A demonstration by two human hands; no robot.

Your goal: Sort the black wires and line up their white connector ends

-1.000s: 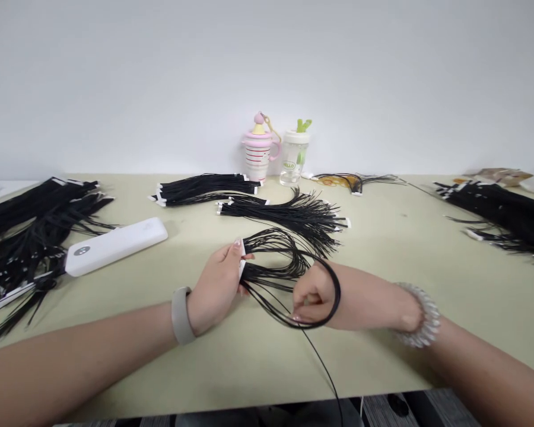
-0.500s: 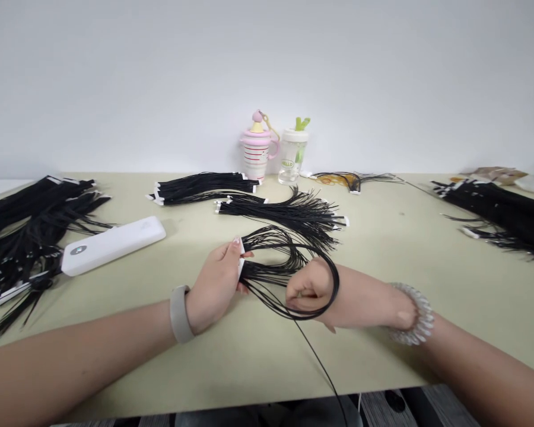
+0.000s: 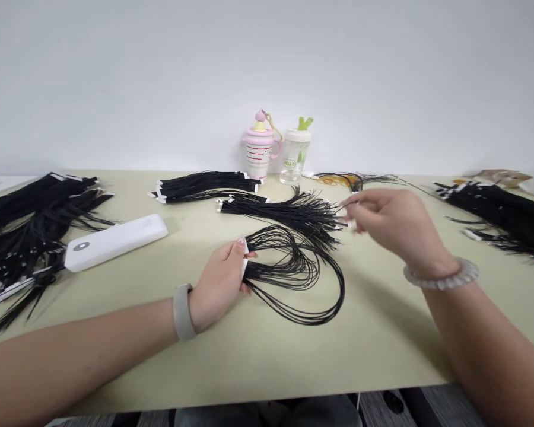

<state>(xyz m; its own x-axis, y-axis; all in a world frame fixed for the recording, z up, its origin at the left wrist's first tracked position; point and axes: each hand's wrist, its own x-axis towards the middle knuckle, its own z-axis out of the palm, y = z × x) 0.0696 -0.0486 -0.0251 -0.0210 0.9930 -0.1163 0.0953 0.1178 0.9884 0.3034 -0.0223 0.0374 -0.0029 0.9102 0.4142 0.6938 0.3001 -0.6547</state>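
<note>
Head view: left hand (image 3: 220, 279) clasps white connectors (image 3: 244, 268), right hand (image 3: 391, 225) angles inward.

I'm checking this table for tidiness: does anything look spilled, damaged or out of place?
No spill or clear damage shows. The middle bundle looks untidy, its right ends splayed, while the back bundle lies neater. A few wires in the left hand loop wider than the rest. The mug and cup seem out of place here.
</note>
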